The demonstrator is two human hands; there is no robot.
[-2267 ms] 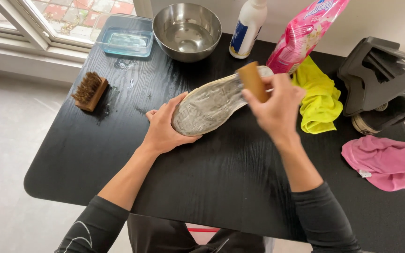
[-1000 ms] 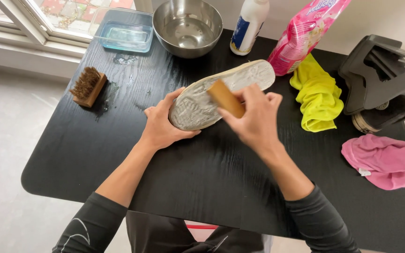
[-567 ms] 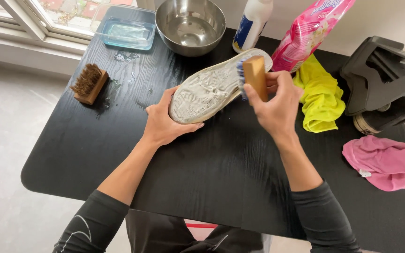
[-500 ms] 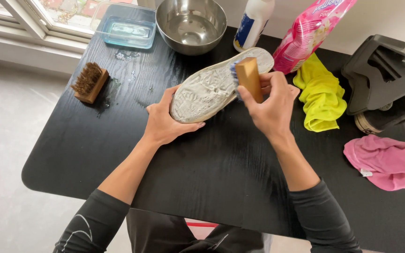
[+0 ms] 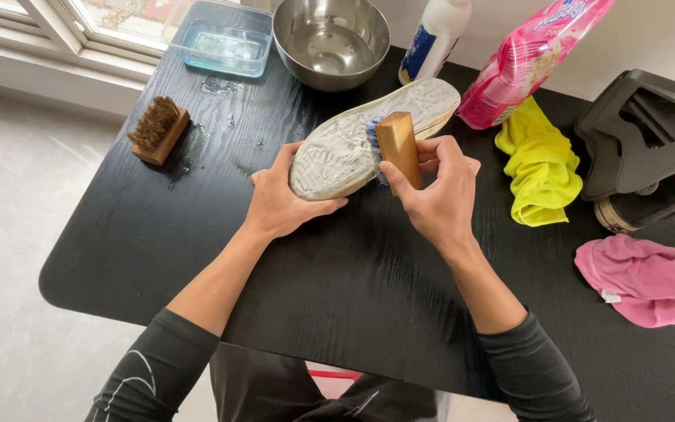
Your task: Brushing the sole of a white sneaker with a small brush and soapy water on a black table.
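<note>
Left hand [image 5: 279, 205] clamps shoe [image 5: 369, 137] heel, sole up; right hand [image 5: 435, 195] fist-grips wooden brush [image 5: 398, 146]. Risk: wet heel slips, brush flicks grime onto bench [image 5: 337, 289].

One view only, head cam, worn by the person, looking steeply down and fwd over the black table [image 5: 197, 258]. Close range: forearms enter from 6 o'clock, left hand [image 5: 279, 199] and right hand [image 5: 439, 195] sit near frame centre. Window sill at 11 o'clock, wall along 12 to 1 o'clock, floor at 9 o'clock. No 2nd view to share w/.
</note>
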